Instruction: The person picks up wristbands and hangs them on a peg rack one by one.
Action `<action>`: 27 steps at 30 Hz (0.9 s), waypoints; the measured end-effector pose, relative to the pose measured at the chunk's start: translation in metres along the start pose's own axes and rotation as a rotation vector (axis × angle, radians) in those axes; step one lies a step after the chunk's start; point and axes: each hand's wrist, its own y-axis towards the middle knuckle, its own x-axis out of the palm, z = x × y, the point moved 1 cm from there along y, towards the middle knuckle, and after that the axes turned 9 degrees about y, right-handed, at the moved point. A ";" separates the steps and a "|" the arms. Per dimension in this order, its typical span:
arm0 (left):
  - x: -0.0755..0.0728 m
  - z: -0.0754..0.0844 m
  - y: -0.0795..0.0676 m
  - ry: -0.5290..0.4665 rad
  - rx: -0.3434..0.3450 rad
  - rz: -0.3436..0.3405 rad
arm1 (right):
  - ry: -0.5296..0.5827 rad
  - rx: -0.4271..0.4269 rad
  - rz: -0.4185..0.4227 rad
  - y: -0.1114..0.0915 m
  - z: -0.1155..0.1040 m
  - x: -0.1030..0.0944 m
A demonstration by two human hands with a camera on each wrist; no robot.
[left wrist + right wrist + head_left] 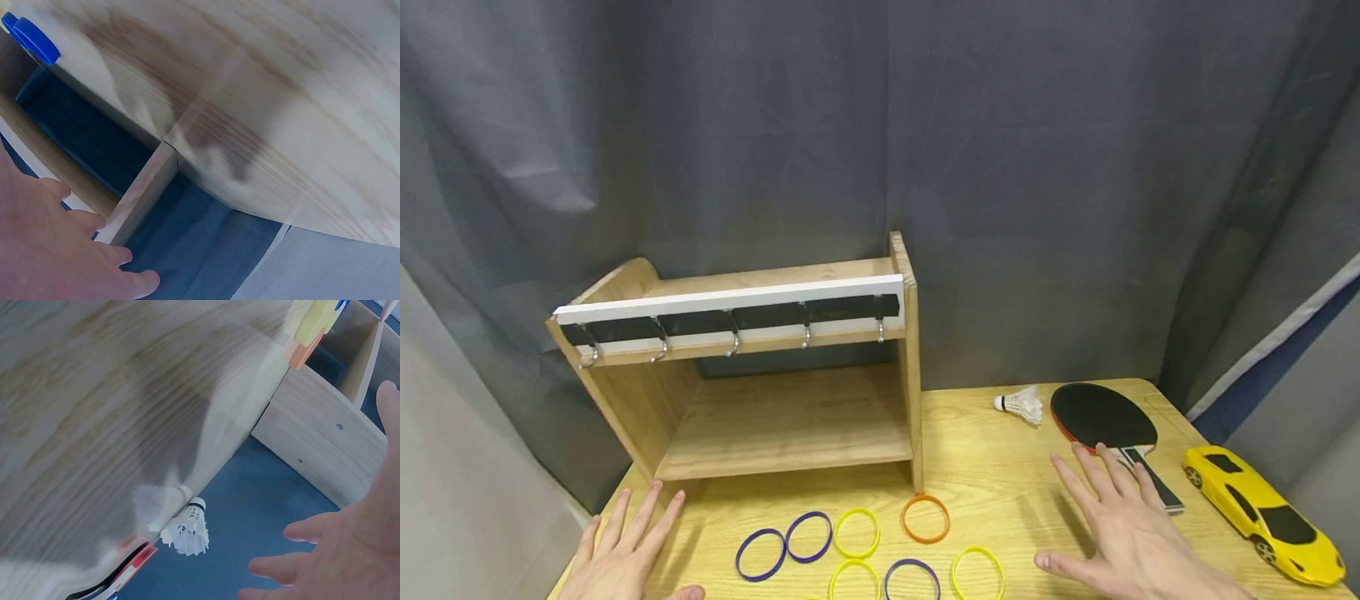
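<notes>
Both hands hold nothing. In the head view my left hand point(621, 554) is at the table's front left, palm down, fingers straight and spread. My right hand point(1123, 533) spreads its fingers the same way at the right, overlapping the handle of a table tennis bat point(1103, 415). Between them lie several thin rings: purple ones point(758, 578), yellow ones point(856, 556) and an orange one point(925, 541). Behind them stands a wooden shelf point(914, 400) with a row of metal hooks point(734, 342) along its front. The nearest rings are cut off by the frame's lower edge.
A white shuttlecock point(1021, 404) lies right of the shelf, beside the bat. A yellow toy car point(1262, 512) stands at the table's right edge. Grey curtains point(1037, 183) hang close behind the table point(977, 467).
</notes>
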 end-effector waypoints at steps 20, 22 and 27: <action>-0.018 -0.020 0.007 -0.249 -0.143 0.038 | 0.098 -0.123 0.052 0.013 -0.036 -0.005; -0.018 -0.022 0.007 -0.258 -0.172 0.016 | 0.106 -0.136 0.053 0.015 -0.041 -0.002; -0.018 -0.028 0.011 -0.288 -0.234 -0.009 | 0.128 -0.148 0.030 0.019 -0.052 0.006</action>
